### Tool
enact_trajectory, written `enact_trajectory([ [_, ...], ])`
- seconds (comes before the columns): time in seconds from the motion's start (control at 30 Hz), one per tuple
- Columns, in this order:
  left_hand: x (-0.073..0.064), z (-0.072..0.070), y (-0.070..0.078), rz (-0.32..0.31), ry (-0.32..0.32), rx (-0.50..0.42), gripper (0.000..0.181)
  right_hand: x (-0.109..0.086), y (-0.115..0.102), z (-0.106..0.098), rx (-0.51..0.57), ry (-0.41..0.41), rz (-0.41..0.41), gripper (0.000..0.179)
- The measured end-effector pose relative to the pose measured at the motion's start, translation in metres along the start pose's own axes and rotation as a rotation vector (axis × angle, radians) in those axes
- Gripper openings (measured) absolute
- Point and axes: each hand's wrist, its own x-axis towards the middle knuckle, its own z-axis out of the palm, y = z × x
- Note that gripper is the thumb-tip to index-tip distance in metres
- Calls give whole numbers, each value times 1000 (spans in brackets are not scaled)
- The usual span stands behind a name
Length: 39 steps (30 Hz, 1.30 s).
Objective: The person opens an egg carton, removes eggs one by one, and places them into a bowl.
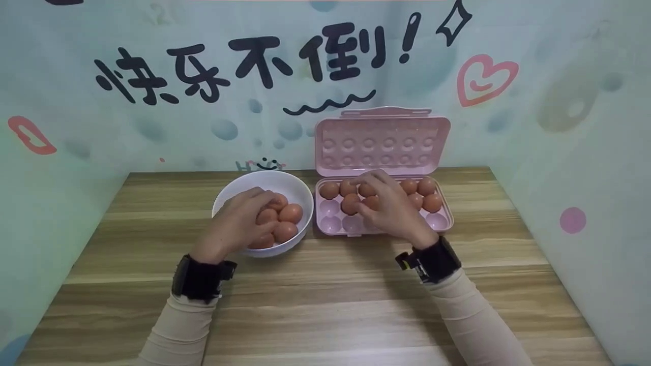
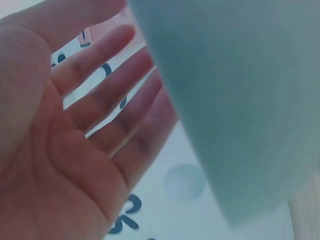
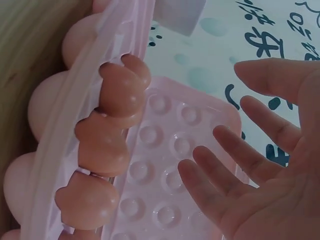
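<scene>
My left hand [image 1: 236,223] reaches over the rim of a white bowl [image 1: 254,179], its fingers and thumb spread above several brown eggs [image 1: 291,213]. In the left wrist view the fingers [image 2: 115,95] look nearly straight, and the bowl wall [image 2: 240,100] hides some fingertips; whether they touch an egg I cannot tell. Over the pink egg carton [image 1: 382,137], with its lid raised, hovers my right hand [image 1: 391,206]. The right wrist view shows its fingers [image 3: 240,155] extended and holding nothing, apart from the eggs [image 3: 95,200] in the tray.
Bowl and carton stand side by side near the back of a wooden table [image 1: 315,305]. Vacant cups [image 1: 330,223] show at the tray's front left, and another cup at its front right corner. A printed backdrop [image 1: 193,132] rises behind the table.
</scene>
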Motion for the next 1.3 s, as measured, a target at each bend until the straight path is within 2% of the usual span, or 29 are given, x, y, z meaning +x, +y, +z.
enact_trajectory([
  [0.2,7,15,12,101,88,45,33,-1,9,5,-62,-48,-6,47],
  [0.43,11,30,23,154,146,98,44,-2,23,11,-148,-119,-24,59],
  [0.63,10,38,29,185,125,92,54,3,33,19,-234,-178,-69,49],
  [0.77,11,45,34,208,114,118,56,6,35,25,-234,-162,-141,54],
  [0.87,12,50,35,245,112,128,54,10,35,30,-256,-155,-176,50],
  [1.03,13,55,34,280,120,161,53,16,32,38,-283,-196,-136,24],
  [1.17,13,56,33,279,121,183,52,18,30,42,-284,-201,-103,20],
  [1.3,13,56,31,268,115,181,51,20,32,46,-238,-189,-158,21],
])
